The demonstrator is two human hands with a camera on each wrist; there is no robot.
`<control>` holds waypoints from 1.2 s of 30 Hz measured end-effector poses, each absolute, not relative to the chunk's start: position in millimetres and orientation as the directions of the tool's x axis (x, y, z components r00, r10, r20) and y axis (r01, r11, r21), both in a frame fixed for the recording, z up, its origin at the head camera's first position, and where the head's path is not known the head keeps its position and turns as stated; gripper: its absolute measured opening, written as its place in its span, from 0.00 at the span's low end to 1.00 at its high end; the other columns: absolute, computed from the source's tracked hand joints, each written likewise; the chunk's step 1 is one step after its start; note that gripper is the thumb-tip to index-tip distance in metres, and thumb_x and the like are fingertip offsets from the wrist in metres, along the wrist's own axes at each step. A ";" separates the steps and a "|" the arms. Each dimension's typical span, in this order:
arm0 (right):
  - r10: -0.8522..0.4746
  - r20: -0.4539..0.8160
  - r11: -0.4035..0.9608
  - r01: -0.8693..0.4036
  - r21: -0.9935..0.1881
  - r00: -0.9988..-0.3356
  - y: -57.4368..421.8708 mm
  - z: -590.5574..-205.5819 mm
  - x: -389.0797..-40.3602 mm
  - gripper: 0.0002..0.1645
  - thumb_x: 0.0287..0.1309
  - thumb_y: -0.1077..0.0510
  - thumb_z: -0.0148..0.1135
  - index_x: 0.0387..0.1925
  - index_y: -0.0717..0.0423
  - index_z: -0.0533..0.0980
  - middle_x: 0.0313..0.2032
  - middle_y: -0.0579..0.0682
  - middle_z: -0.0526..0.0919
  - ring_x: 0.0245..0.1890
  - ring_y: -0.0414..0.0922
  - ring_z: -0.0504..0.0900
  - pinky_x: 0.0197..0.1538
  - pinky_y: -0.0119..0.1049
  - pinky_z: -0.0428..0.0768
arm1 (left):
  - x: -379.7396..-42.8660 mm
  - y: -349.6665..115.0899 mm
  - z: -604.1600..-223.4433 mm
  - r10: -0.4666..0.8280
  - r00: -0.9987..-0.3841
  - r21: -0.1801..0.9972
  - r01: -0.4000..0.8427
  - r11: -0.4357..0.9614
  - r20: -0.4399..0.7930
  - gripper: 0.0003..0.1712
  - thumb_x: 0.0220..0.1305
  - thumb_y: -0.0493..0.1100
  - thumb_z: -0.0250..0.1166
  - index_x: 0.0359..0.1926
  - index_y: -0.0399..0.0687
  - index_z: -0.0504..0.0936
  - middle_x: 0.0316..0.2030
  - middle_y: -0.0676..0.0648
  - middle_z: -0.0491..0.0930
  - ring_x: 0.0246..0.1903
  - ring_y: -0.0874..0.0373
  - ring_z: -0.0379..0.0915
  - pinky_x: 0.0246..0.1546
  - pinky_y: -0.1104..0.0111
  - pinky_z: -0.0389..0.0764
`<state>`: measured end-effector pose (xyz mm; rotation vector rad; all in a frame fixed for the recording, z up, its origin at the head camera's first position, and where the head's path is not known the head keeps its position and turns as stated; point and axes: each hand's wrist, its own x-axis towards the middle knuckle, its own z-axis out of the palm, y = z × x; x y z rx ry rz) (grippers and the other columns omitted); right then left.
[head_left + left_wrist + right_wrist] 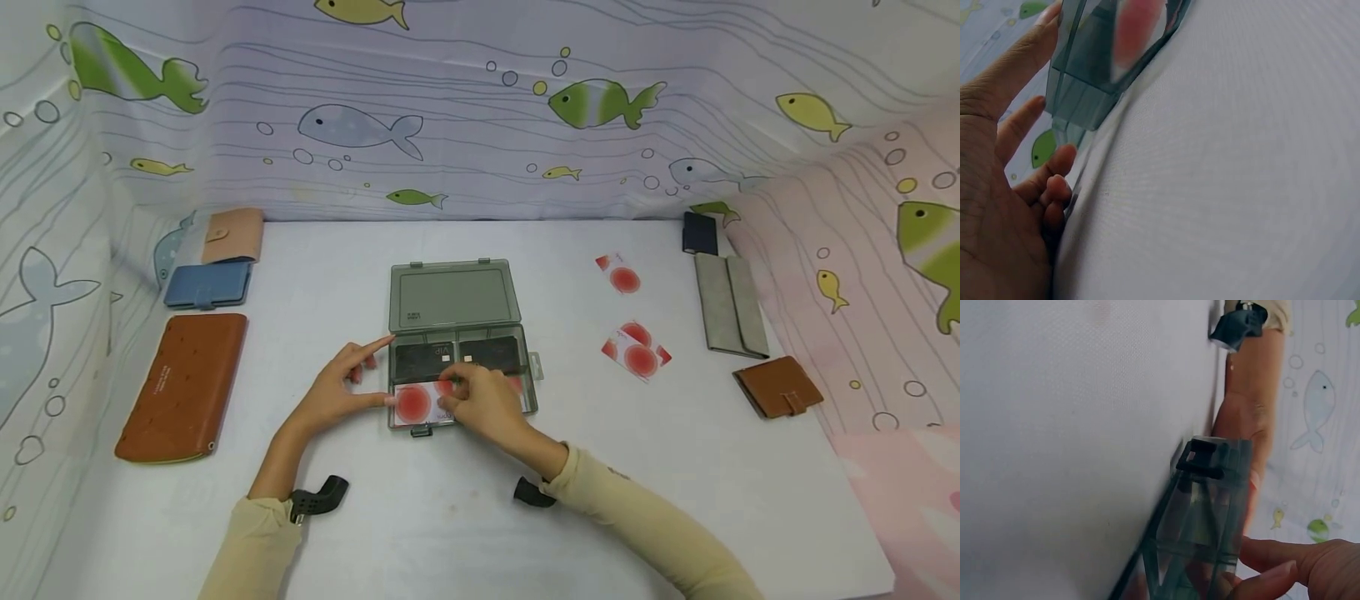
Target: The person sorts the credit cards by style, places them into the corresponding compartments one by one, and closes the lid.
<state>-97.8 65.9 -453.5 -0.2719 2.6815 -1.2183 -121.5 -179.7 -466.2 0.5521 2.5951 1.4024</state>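
Observation:
A translucent grey-green plastic box (454, 296) lies on the white table, its lid folded back. Two black cards (424, 362) sit in its far compartments, and a red-and-white card (412, 405) lies at the near left. My left hand (330, 393) has thumb and forefinger spread along the box's left side, fingertips right at the wall; the other fingers bend loosely. Over the near part of the box, my right hand (487, 406) pinches a red-and-white card between thumb and fingers. That hand partly hides the near right compartment, where more red shows.
Red-and-white cards (639, 360) lie right of the box, with another card (624, 278) behind them. At left are a brown wallet (180, 387), a blue wallet (207, 285) and a beige one (234, 235). Grey (731, 304), brown (777, 387) and dark blue (700, 233) wallets line the right.

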 end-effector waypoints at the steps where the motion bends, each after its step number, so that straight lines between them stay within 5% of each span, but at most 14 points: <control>1: -0.246 -0.081 0.649 -0.102 -0.754 -0.966 67.5 -452.0 -97.1 0.16 0.53 0.58 0.74 0.46 0.52 0.84 0.24 0.45 0.88 0.21 0.34 0.81 0.19 0.28 0.66 | -121.5 -179.6 -466.2 0.381 -0.923 0.829 0.253 0.499 0.052 0.48 0.46 0.36 0.80 0.70 0.41 0.69 0.39 0.36 0.68 0.32 0.51 0.55 0.35 0.61 0.61; 8: -0.231 -0.015 0.660 -0.145 -0.737 -0.973 92.6 -435.6 -94.5 0.17 0.54 0.58 0.73 0.47 0.56 0.84 0.27 0.48 0.89 0.15 0.33 0.76 0.19 0.29 0.62 | -120.8 -179.0 -466.3 0.378 -0.925 0.824 0.246 0.510 0.042 0.48 0.46 0.37 0.80 0.70 0.41 0.69 0.39 0.37 0.68 0.31 0.52 0.54 0.36 0.62 0.61; 21: -0.090 -0.004 0.594 -0.050 -0.803 -0.996 219.8 -452.9 -115.7 0.26 0.51 0.57 0.76 0.53 0.59 0.81 0.35 0.52 0.87 0.25 0.45 0.73 0.27 0.31 0.70 | -122.1 -179.2 -469.3 0.380 -0.923 0.826 0.260 0.501 0.059 0.49 0.46 0.36 0.80 0.70 0.41 0.70 0.39 0.37 0.68 0.32 0.51 0.54 0.36 0.63 0.60; 36: 0.065 -0.038 0.817 0.075 -0.572 -0.997 329.8 -477.9 -112.4 0.33 0.50 0.56 0.76 0.56 0.68 0.76 0.38 0.63 0.78 0.37 0.54 0.74 0.37 0.40 0.72 | -121.9 -177.9 -468.0 0.377 -0.925 0.825 0.247 0.509 0.044 0.49 0.46 0.36 0.80 0.70 0.41 0.69 0.40 0.37 0.68 0.32 0.50 0.55 0.36 0.62 0.61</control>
